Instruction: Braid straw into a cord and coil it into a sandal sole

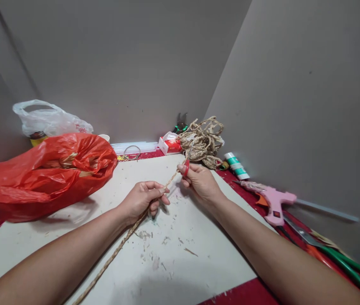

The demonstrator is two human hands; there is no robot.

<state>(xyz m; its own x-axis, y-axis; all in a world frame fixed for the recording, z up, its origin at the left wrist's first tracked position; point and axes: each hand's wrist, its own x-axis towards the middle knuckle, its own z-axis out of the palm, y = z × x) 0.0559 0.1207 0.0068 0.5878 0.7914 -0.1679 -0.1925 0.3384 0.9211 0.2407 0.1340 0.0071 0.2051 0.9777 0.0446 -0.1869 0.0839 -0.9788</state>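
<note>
My left hand (146, 198) is closed, pinching a braided straw rope (116, 253) between thumb and fingers. From there the rope trails down to the lower left, past my forearm, and its other end runs up toward my right hand (200, 182). That hand is closed on small red-handled scissors (186, 167), whose thin blades point up and away at the rope's far end. Whether the blades touch the rope I cannot tell. Just beyond them lies a tangled heap of braided straw rope (203, 142).
A red plastic bag (46, 182) with straw in it sits at left, a white bag (52, 120) behind. At the back are glue sticks (141, 147), a red-white box (170, 145) and pliers (181, 123). A pink glue gun (277, 203) and large green-handled shears (341, 260) lie right. Straw scraps litter the white board (218, 254).
</note>
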